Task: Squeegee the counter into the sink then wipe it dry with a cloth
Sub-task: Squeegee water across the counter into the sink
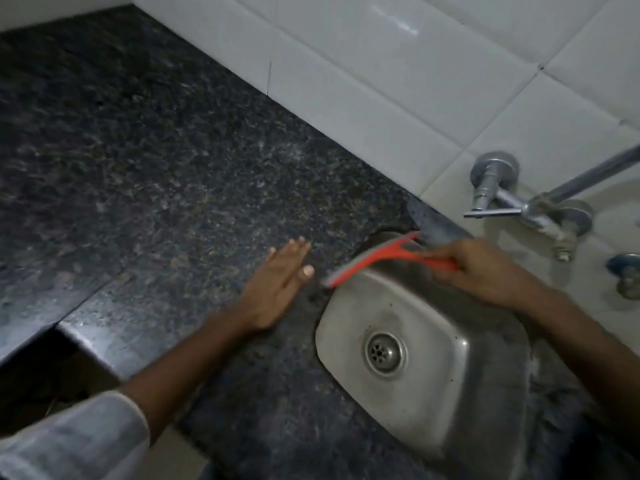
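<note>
The left hand (282,271) is laid flat, palm down, with the fingers straight and close together and the thumb set apart to the side. Its forearm is stretched forward from the lower left, bare from the wrist back to a pale rolled sleeve (74,434). The right hand (483,268) is seen from the back, its fingers curled round a red handle. The right forearm is brought in from the lower right edge.
</note>
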